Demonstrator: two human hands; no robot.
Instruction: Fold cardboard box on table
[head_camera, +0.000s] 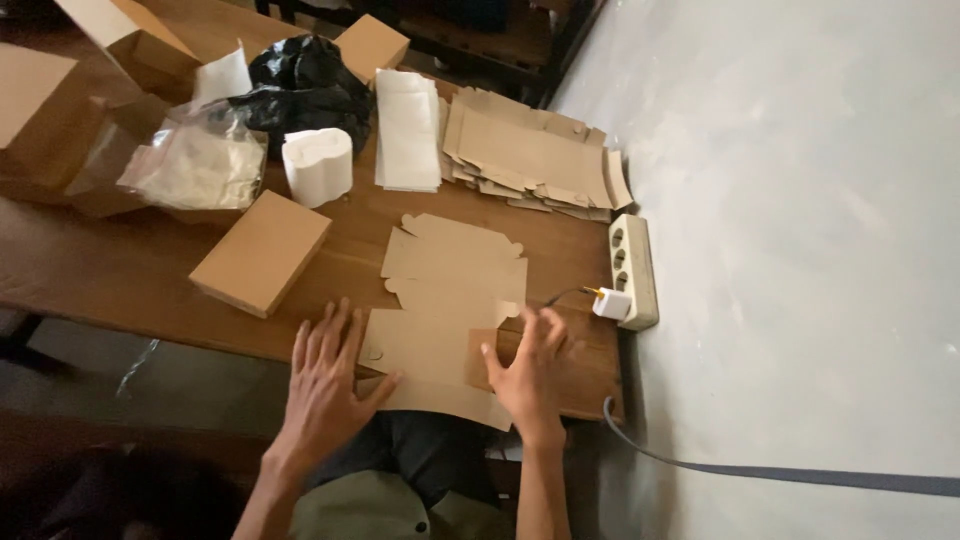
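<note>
A flat die-cut cardboard blank (447, 310) lies unfolded at the near edge of the wooden tabletop (120, 270), one flap hanging slightly past the edge. The left hand (325, 385) rests flat on the blank's near left corner, fingers spread and gripping nothing. The right hand (530, 370) presses on the right side with its thumb against a side flap; it seems to be lifting that flap, though the dim view leaves this uncertain.

By the look of it, the step in hand is the first fold of the blank into a box, like the finished box (260, 250) standing to the left. The next move calls for holding the base panel down while the side flaps bend upright along their creases.

A stack of flat blanks (535, 155) lies farther back, beside white paper sheets (407, 130) and a power strip (634, 268) at the right edge.
</note>
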